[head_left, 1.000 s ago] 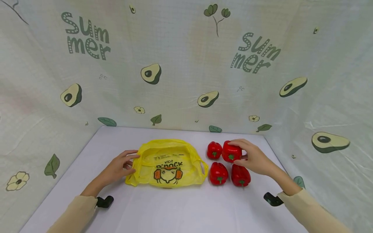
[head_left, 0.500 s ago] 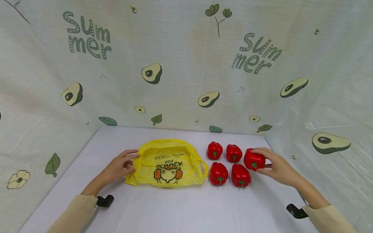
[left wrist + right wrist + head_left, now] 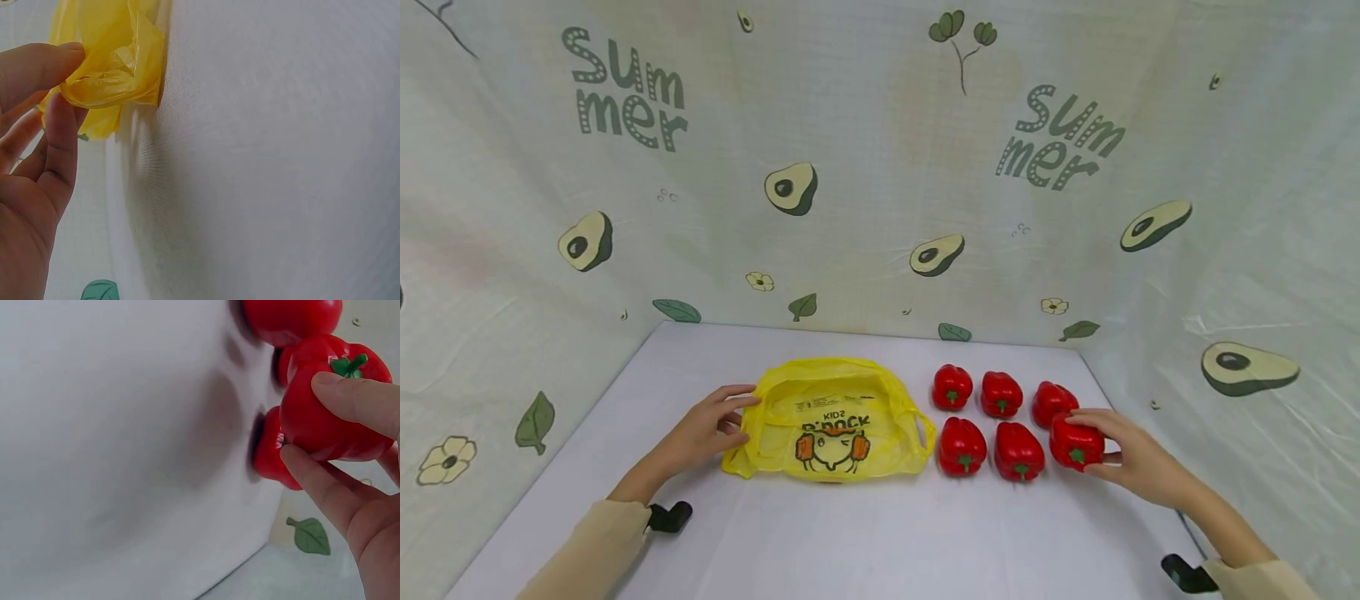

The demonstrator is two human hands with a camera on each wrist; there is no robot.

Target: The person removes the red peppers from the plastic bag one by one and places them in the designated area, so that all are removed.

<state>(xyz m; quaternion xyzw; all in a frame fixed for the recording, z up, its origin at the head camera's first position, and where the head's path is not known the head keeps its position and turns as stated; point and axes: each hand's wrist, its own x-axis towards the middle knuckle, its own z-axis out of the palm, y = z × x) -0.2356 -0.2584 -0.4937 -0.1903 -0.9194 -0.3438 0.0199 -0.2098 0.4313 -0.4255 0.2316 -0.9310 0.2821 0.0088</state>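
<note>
A yellow plastic bag (image 3: 838, 408) with a cartoon face lies spread on the white table, its mouth opening toward the back. My left hand (image 3: 707, 429) pinches the bag's left edge; the left wrist view shows the film (image 3: 119, 69) between thumb and fingers. Over at the right, my right hand (image 3: 1138, 458) grips a shiny red bell pepper (image 3: 1075, 442) with a green stem. In the right wrist view this pepper (image 3: 331, 419) is held just above the table, its shadow falling apart from it. It partly overlaps the back-right pepper (image 3: 1051, 402) in the head view.
Three peppers form a back row, including one at its left end (image 3: 952, 387) and a middle one (image 3: 1002, 395). Two more, a left one (image 3: 962, 447) and a right one (image 3: 1019, 452), sit in front. A printed cloth (image 3: 850, 125) hangs behind the white table (image 3: 865, 542).
My right hand has set one pepper in the middle of the back row, another at its right end, and brought a further one forward and right. The left hand and bag stay put.
</note>
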